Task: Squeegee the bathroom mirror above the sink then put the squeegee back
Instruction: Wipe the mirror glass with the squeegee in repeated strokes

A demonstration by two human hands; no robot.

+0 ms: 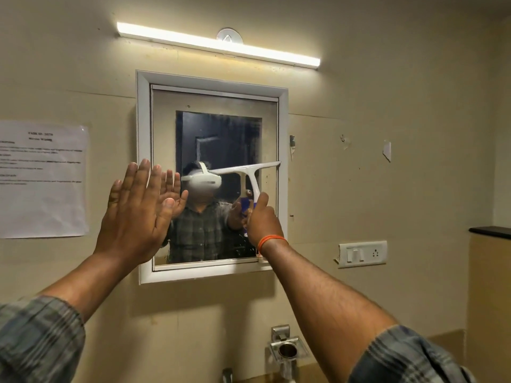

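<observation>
A white-framed mirror (213,128) hangs on the beige wall, its glass hazy with streaks. My right hand (262,219) grips the blue handle of a white squeegee (246,170), whose blade lies roughly level across the right half of the glass at mid height. My left hand (135,211) is raised flat with fingers together over the mirror's left frame edge, holding nothing. An orange band circles my right wrist. The glass reflects both hands and a person in a checked shirt.
A lit tube light (218,45) runs above the mirror. A printed sheet (41,178) is taped to the wall at left. A switch and socket plate (362,254) sits at right, a dark ledge (490,232) beyond it. A metal holder (287,349) and tap are below.
</observation>
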